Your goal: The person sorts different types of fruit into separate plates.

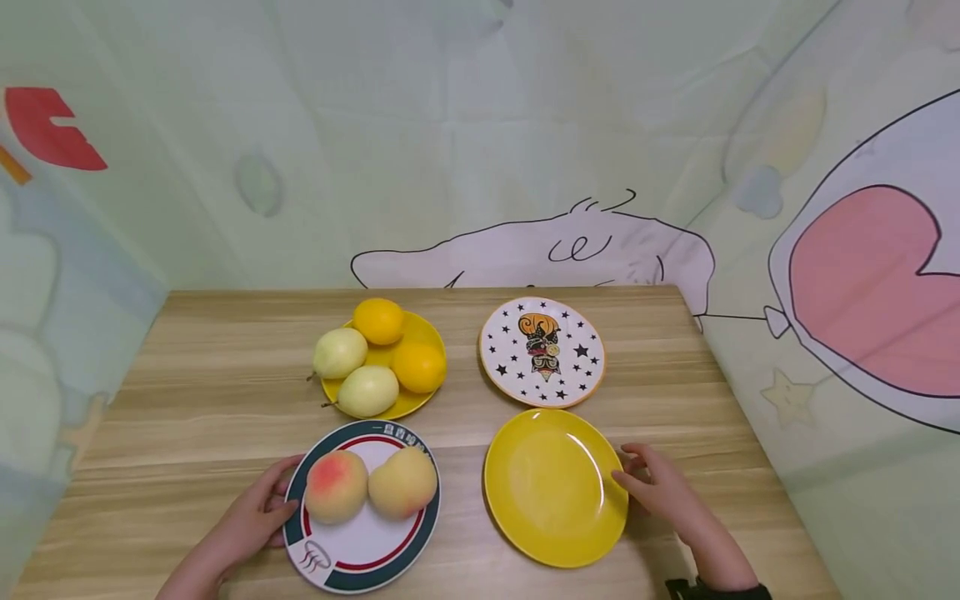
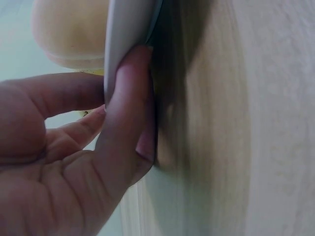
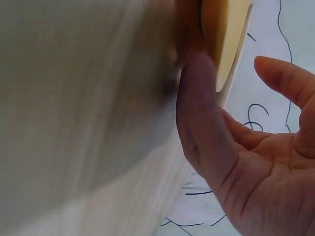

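My left hand (image 1: 251,517) grips the left rim of a white plate with a dark green band (image 1: 382,575). In the left wrist view, the thumb and fingers (image 2: 130,93) lie on either side of that rim. Two toy peaches, one with a red blush (image 1: 336,487) and a paler one (image 1: 402,482), sit on this plate. At the right rim of a bare yellow plate (image 1: 555,492) is my right hand (image 1: 663,492). The right wrist view has its fingers (image 3: 202,98) under the rim and its thumb (image 3: 283,78) raised apart from it.
Behind the peach plate, a smaller yellow plate (image 1: 412,329) carries two yellow lemons (image 1: 378,322) and two pale green pears (image 1: 368,392). A white star-patterned plate (image 1: 510,333) lies behind the bare yellow one. Printed cloth (image 1: 450,150) hangs around the wooden table (image 1: 217,375).
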Demonstrator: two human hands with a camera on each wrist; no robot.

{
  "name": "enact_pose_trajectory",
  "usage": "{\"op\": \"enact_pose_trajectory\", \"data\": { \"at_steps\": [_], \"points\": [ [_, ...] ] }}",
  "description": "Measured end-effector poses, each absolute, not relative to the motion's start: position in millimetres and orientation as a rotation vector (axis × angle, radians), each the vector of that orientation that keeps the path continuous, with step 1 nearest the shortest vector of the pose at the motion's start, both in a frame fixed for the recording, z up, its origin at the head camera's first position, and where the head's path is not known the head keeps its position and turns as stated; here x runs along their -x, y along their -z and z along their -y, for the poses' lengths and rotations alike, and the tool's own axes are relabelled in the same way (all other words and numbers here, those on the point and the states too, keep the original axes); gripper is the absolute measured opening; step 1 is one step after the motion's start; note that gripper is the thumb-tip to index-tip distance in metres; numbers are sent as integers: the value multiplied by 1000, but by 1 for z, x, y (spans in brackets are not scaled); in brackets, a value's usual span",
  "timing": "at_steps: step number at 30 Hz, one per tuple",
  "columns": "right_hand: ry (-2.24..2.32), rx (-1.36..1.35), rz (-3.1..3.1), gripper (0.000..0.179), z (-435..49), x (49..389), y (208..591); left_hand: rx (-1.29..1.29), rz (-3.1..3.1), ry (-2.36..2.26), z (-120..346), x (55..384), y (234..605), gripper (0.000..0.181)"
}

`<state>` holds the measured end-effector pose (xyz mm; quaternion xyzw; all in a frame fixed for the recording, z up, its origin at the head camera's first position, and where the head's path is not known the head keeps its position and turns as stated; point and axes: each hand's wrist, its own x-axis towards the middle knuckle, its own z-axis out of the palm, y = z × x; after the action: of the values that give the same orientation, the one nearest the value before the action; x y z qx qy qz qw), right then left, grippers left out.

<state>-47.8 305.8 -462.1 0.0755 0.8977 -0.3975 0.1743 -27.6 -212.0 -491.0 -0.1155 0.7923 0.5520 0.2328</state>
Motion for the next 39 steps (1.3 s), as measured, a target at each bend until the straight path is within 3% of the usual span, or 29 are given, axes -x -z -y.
{"op": "enact_pose_trajectory", "data": {
  "at_steps": [24, 39],
  "points": [
    [1415, -279, -2309, 33, -315, 42, 485, 254, -2110, -1527, 220, 30, 492, 59],
    [1450, -262, -2267, 31, -315, 44, 486, 119, -2434, -1228, 228, 54, 462, 62]
  ]
}}
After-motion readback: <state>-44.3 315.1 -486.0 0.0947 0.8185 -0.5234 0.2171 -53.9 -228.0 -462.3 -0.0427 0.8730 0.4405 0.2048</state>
